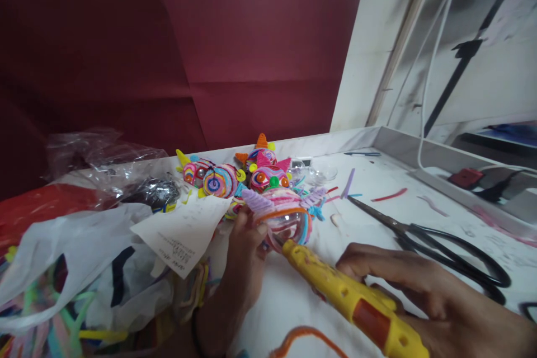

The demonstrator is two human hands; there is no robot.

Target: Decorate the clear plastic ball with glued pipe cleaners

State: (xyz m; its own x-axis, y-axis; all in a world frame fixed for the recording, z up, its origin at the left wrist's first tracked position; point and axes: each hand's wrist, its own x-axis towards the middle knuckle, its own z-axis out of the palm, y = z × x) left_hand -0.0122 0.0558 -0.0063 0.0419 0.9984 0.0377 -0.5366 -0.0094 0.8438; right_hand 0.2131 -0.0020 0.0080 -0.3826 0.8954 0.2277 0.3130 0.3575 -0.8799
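My left hand [245, 251] is closed around the side of a clear plastic ball [289, 222]. Fuzzy pipe cleaners in pink, white, orange and blue wrap the ball, and two lilac ear shapes stick out of its top. A yellow hot glue gun [335, 285] lies in the grip of my right hand [403, 279], its nozzle at the lower front of the ball. Whether the nozzle touches the ball I cannot tell. Just behind stand several finished-looking pipe-cleaner figures, among them one with a pink-eared face [271, 178] and one with a spiral side [220, 180].
Black-handled scissors [436, 246] lie open at the right, near loose pipe-cleaner pieces [389, 195]. An orange pipe cleaner [310, 333] curls at the front. Leftward are a handwritten paper slip [184, 232] and a white plastic bag [84, 240] among many pipe cleaners. A raised rim [457, 162] edges the table.
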